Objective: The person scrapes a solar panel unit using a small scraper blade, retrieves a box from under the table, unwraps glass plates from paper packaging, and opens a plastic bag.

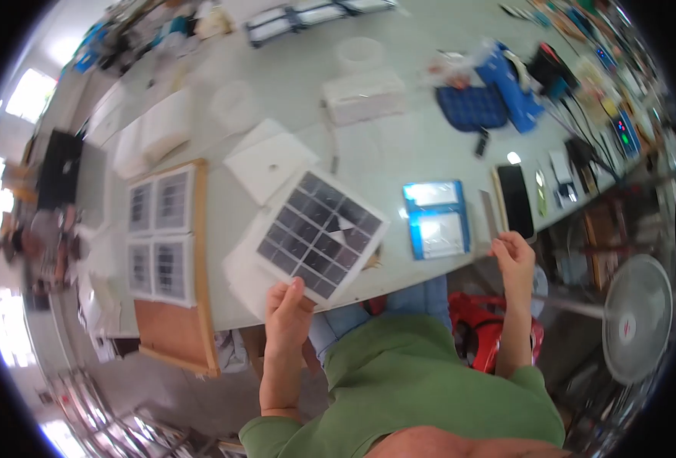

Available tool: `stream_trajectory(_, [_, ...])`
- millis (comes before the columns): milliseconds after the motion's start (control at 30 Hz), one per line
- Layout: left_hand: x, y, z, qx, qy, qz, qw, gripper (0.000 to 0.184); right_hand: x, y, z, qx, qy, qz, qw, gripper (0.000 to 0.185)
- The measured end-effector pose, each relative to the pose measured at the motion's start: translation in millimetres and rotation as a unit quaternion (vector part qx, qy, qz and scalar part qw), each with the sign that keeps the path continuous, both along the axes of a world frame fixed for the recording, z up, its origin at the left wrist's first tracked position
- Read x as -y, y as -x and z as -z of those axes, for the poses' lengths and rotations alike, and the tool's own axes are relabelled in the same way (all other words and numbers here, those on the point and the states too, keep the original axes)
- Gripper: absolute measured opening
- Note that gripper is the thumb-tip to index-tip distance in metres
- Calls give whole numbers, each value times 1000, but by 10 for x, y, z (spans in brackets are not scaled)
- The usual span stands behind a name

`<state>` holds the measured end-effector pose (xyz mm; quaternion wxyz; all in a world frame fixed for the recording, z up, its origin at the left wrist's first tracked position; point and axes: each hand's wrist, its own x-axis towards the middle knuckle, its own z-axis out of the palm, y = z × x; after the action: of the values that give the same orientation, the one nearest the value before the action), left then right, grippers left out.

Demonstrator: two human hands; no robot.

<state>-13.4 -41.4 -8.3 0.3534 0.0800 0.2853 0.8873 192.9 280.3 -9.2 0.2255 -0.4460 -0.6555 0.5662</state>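
My left hand grips the lower left edge of a white-framed panel with dark rectangular cells, held tilted above the table. A small pale triangular patch shows on its cells. At the right, near the table's front edge, my right hand has its fingers closed on the lower end of a thin flat strip. A blue-edged pack lies between my hands. Just right of the strip lies a black phone-like device.
A wooden tray with white-framed panels stands at the left. White square sheets lie behind the held panel. Farther back are a white box and a blue pouch. A round fan stands at the right.
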Motion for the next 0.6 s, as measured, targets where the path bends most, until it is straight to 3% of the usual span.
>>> stream_trajectory(33, [-27,-19,-182,-11,107,-35,994,22,-38,27,114,7,-40,0,999,18])
stream_trajectory(67, [3,-17,-236,4,130,-53,990,23,-47,65,132,45,-61,-3,997,19])
stream_trajectory(167, [101,-55,-235,0,115,-78,990,25,-104,97,241,80,-132,-7,988,24])
stream_trajectory(233, [176,-108,-268,16,134,-100,986,24,-116,63,280,136,-303,0,943,29])
stream_trajectory(300, [292,-127,-286,14,131,-110,985,22,37,153,5,232,-368,35,900,26])
stream_trajectory(433, [360,-222,-263,-7,84,-129,988,22,306,571,-414,-1,-312,-116,943,16])
stream_trajectory(500, [463,-284,-216,-23,79,-147,986,23,660,961,-714,-81,-310,-253,913,16])
stream_trajectory(600, [447,-354,-215,-41,82,-166,982,24,1014,1627,-1104,-172,-381,-415,808,23])
